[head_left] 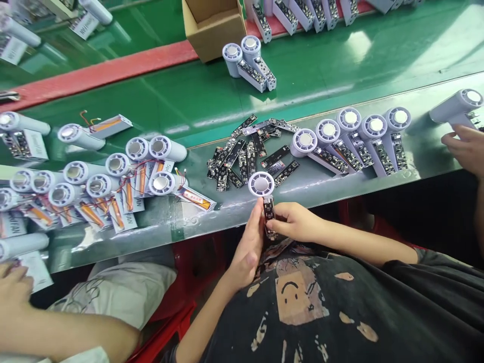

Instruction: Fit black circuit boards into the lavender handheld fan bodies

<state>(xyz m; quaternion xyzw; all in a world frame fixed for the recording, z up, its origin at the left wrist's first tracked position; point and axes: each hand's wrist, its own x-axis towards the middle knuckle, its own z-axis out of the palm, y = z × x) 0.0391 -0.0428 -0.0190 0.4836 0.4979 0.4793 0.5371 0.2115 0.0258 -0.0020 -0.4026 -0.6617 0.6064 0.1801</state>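
Observation:
A pale lilac handheld fan (261, 184) is held at the table edge, its round silver-centred end up. A black circuit board (268, 214) lies in its open handle. My right hand (297, 222) grips the handle from the right, with the thumb on the board's lower part. From the other side, my left hand (247, 249) holds the handle between its straight fingers and palm, its thumb apart from the board. Just beyond the fan, several loose circuit boards (242, 156) lie in a pile. To their right stands a row of fans (350, 118) with boards in their handles.
Fans with orange batteries and red wires (96, 186) crowd the table at left. Two fans (250, 45) stand on the green belt (159, 85) near a cardboard box (215, 30). A co-worker's hand (463, 146) is at right, another person's hand (15, 282) at lower left.

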